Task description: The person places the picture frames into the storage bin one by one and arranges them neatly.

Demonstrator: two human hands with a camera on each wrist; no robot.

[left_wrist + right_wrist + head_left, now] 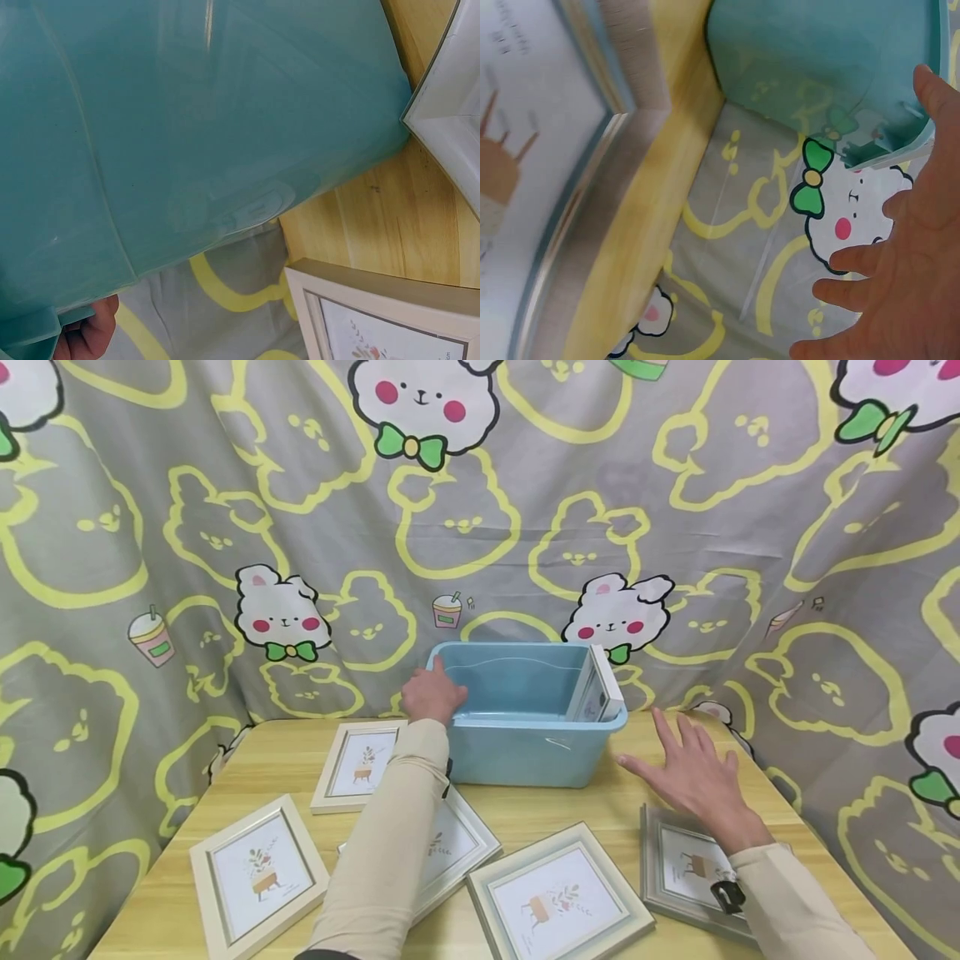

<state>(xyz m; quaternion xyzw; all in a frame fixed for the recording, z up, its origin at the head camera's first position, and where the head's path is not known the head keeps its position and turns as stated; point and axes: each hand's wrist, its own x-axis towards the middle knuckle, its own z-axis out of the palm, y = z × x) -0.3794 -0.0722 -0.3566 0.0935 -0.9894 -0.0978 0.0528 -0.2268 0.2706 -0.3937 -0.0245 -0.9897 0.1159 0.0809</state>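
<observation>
Bin on wood-grain table, curtain behind

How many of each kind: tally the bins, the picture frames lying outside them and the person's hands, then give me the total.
Blue bin: 1
Picture frames outside it: 5
Hands: 2, the left hand and the right hand
Total: 8

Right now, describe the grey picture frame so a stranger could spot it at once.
Start at the light-blue rectangular plastic bin on the pale wooden table. Right of it and nearer the viewer lies the grey rectangular picture frame, partly behind a beige sleeve. It is the rightmost frame, darker than the cream rectangular frame beside it.
</observation>
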